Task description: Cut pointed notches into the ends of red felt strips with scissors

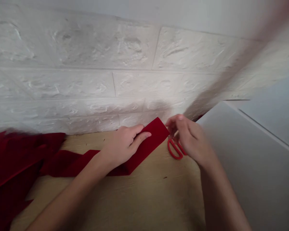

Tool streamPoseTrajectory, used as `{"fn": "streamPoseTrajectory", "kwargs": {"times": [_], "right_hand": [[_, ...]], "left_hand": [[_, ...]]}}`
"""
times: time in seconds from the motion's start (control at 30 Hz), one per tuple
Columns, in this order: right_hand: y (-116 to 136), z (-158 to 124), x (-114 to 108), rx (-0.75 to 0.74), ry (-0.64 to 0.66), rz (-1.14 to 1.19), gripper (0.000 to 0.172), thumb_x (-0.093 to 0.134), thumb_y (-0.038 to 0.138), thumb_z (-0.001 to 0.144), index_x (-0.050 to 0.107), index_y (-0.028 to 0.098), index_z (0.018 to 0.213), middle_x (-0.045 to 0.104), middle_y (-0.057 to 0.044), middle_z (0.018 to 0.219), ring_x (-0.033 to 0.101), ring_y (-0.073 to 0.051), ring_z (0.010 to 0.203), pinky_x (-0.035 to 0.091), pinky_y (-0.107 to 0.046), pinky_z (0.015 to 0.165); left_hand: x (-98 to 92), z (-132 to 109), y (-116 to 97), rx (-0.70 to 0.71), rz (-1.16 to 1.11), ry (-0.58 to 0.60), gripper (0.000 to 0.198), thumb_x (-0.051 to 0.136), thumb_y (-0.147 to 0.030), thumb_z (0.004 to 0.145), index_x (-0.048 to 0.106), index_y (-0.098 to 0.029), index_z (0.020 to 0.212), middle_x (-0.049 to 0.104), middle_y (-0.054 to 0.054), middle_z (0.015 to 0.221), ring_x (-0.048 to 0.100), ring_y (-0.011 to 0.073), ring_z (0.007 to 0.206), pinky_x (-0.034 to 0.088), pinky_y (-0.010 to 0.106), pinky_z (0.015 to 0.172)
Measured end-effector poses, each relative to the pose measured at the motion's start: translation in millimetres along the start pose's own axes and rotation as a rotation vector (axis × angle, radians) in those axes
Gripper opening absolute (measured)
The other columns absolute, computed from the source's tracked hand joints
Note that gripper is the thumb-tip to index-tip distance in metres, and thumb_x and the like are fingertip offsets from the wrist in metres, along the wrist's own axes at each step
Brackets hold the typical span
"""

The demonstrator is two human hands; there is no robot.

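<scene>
A strip of dark red fabric (150, 139) runs from the left across the table and rises toward the wall at its far end. My left hand (122, 144) grips the strip near that end, thumb on top and fingers at its upper edge. At the end's right corner is my right hand (191, 136), its fingers curled; what they hold, if anything, is hidden. Just below those fingers are red-handled scissors (174, 149), of which only the handle loops show; the blades are out of sight.
More dark red fabric (12, 160) lies heaped at the left. Behind the pale wooden tabletop (149, 199) stands a white brick-patterned wall (86, 83). A large white box-like panel (252, 154) borders the table on the right.
</scene>
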State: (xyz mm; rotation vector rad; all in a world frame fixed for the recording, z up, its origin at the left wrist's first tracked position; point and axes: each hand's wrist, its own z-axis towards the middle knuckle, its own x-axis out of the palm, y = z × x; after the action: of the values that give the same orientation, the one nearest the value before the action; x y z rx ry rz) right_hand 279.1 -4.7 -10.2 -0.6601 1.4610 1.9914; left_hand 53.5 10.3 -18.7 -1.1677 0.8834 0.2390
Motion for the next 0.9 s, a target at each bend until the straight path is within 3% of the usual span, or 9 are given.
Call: {"fn": "streamPoseTrajectory", "kwargs": {"times": [0.07, 0.13, 0.23, 0.37, 0.5, 0.57, 0.67, 0.77, 0.9], "right_hand": [[-24.3, -10.3, -5.4, 0.166, -0.026, -0.124, 0.045, 0.032, 0.051, 0.103, 0.061, 0.018, 0.092, 0.066, -0.004, 0.077, 0.059, -0.017, 0.065, 0.041, -0.028, 0.059], [-49.0, -22.3, -4.8, 0.349, 0.081, -0.408, 0.031, 0.051, 0.045, 0.094, 0.064, 0.017, 0.091, 0.069, -0.008, 0.080, 0.062, -0.021, 0.068, 0.040, -0.030, 0.060], [-73.0, -36.2, 7.3, 0.417, 0.251, -0.660, 0.027, 0.055, 0.037, 0.092, 0.066, 0.014, 0.100, 0.071, -0.016, 0.100, 0.065, -0.026, 0.082, 0.039, -0.032, 0.063], [-74.9, -39.6, 22.2, 0.408, 0.289, -0.743, 0.025, 0.052, 0.031, 0.093, 0.068, 0.012, 0.096, 0.069, -0.019, 0.096, 0.065, -0.027, 0.081, 0.036, -0.033, 0.063], [-62.3, -38.3, 17.4, 0.405, 0.278, -0.676, 0.024, 0.049, 0.030, 0.093, 0.065, 0.014, 0.085, 0.069, -0.016, 0.086, 0.063, -0.025, 0.073, 0.038, -0.033, 0.061], [-52.8, -40.2, 12.2, 0.426, 0.233, -0.505, 0.025, 0.047, 0.033, 0.094, 0.063, 0.014, 0.093, 0.069, -0.014, 0.086, 0.063, -0.023, 0.071, 0.041, -0.032, 0.060], [-34.3, -45.8, 10.5, 0.417, 0.189, 0.078, 0.034, 0.046, 0.044, 0.096, 0.057, 0.016, 0.112, 0.069, -0.011, 0.089, 0.063, -0.021, 0.072, 0.047, -0.032, 0.061], [-17.9, -52.5, 20.0, 0.306, 0.218, 0.579, 0.037, 0.061, 0.051, 0.091, 0.055, 0.023, 0.114, 0.064, -0.007, 0.096, 0.061, -0.018, 0.079, 0.051, -0.030, 0.068], [-11.5, -62.3, 38.7, 0.194, 0.318, 0.894, 0.047, 0.068, 0.059, 0.086, 0.053, 0.032, 0.122, 0.052, -0.003, 0.101, 0.056, -0.017, 0.085, 0.053, -0.033, 0.078]], "left_hand": [[-3.6, -0.2, -1.0, -0.002, -0.012, -0.025, 0.043, 0.040, -0.047, 0.100, 0.035, -0.020, 0.068, 0.043, -0.005, 0.054, 0.038, 0.0098, 0.049, 0.026, 0.028, 0.052], [-7.9, -0.4, -2.6, 0.017, -0.032, -0.062, 0.043, 0.041, -0.045, 0.100, 0.032, -0.020, 0.066, 0.041, -0.005, 0.053, 0.036, 0.0092, 0.048, 0.026, 0.028, 0.052], [-14.0, -0.8, -3.2, 0.036, -0.036, -0.100, 0.042, 0.041, -0.042, 0.100, 0.032, -0.020, 0.066, 0.041, -0.005, 0.055, 0.036, 0.0091, 0.050, 0.027, 0.028, 0.053], [-21.9, -3.5, -0.2, -0.007, -0.052, -0.143, 0.044, 0.042, -0.047, 0.100, 0.031, -0.020, 0.067, 0.038, -0.005, 0.055, 0.034, 0.0093, 0.050, 0.026, 0.027, 0.050], [-31.2, -7.6, 2.0, -0.050, -0.074, -0.179, 0.045, 0.043, -0.050, 0.099, 0.030, -0.020, 0.067, 0.035, -0.005, 0.056, 0.032, 0.0093, 0.050, 0.025, 0.027, 0.048], [-35.2, -8.5, 2.1, -0.059, -0.086, -0.191, 0.044, 0.042, -0.050, 0.099, 0.032, -0.020, 0.068, 0.036, -0.004, 0.057, 0.033, 0.0096, 0.051, 0.026, 0.027, 0.049], [-38.9, -8.2, 2.2, -0.064, -0.082, -0.214, 0.042, 0.042, -0.049, 0.099, 0.034, -0.020, 0.069, 0.037, -0.004, 0.058, 0.035, 0.0099, 0.053, 0.026, 0.027, 0.050], [-40.3, -7.2, 2.3, -0.063, -0.067, -0.228, 0.041, 0.042, -0.047, 0.099, 0.037, -0.020, 0.068, 0.042, -0.003, 0.059, 0.038, 0.0102, 0.054, 0.028, 0.027, 0.053], [-40.6, -6.6, 3.3, -0.062, -0.077, -0.239, 0.040, 0.042, -0.048, 0.099, 0.044, -0.020, 0.071, 0.050, -0.003, 0.061, 0.042, 0.0113, 0.056, 0.030, 0.027, 0.055]]}}
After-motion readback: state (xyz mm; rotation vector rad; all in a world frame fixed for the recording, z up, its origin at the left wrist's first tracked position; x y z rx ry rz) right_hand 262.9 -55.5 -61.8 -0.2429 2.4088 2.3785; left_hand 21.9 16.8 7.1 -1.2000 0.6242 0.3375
